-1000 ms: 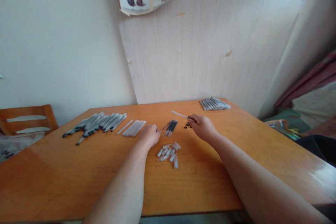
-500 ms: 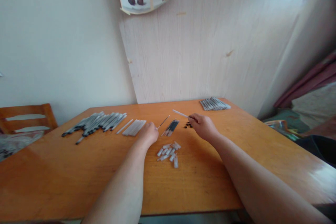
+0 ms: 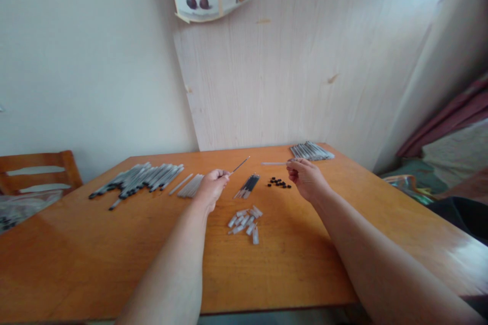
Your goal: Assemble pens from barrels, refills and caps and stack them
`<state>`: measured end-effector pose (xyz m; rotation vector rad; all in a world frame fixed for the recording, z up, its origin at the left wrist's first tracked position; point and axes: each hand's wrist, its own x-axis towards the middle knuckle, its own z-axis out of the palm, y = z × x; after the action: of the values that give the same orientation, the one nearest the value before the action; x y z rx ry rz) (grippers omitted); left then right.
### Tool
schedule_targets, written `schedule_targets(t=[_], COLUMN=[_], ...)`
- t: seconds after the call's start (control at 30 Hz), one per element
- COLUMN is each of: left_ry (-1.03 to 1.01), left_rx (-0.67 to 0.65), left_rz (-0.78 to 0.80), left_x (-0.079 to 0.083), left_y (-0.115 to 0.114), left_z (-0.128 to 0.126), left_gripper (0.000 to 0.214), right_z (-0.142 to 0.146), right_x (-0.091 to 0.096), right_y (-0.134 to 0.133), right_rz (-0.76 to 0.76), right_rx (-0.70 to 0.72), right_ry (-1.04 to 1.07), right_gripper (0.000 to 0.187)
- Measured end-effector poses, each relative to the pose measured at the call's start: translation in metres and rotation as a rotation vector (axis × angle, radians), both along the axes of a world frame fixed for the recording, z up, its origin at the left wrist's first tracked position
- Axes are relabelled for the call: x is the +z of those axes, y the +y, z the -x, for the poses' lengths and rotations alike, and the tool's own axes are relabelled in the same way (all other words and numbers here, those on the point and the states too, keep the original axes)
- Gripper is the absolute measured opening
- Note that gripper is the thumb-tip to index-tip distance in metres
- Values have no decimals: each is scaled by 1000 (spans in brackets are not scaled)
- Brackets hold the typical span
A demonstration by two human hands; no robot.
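My left hand [image 3: 213, 187] is closed in a pinch on a thin pen refill [image 3: 241, 164], dark along its length, pointing up and right. My right hand [image 3: 308, 177] pinches a whitish pen barrel [image 3: 273, 163], held level with its free end toward the left. A gap separates the refill from the barrel. Below and between the hands lies a row of dark refills [image 3: 248, 185]. Small black end plugs [image 3: 280, 183] are scattered just left of my right hand. Beside my left hand, partly covered by it, are white barrels [image 3: 188, 188].
Clear white pen caps [image 3: 246, 221] lie in a loose pile at the front middle of the wooden table [image 3: 290, 264]. Many black-ended pens [image 3: 141, 180] spread at the left. Another stack of pens [image 3: 310, 151] sits at the back right. A chair [image 3: 41, 167] stands at left.
My right hand has lifted and shifted right with the barrel, which has turned nearly level, uncovering more black plugs. The left hand has risen slightly with its refill.
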<state>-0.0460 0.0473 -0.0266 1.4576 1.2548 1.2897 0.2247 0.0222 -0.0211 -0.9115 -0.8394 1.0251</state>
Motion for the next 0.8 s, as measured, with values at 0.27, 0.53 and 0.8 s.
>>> schedule_targets(t=[0.27,0.53,0.8], left_ry=[-108,-58,-3], left_rx=[-157,-197,-209], left_rz=[30,44,45], left_x=[7,6,8], left_y=[-7,-9,-11], left_z=[-2,-3,-4], left_gripper=[19,20,22], right_z=[-14,-18,-19], right_x=[-4,0,-2], right_y=[12,13,13], right_rz=[27,58,74], right_rx=[-28,-45,-27], right_ry=[260,325,274], right_gripper=[24,20,22])
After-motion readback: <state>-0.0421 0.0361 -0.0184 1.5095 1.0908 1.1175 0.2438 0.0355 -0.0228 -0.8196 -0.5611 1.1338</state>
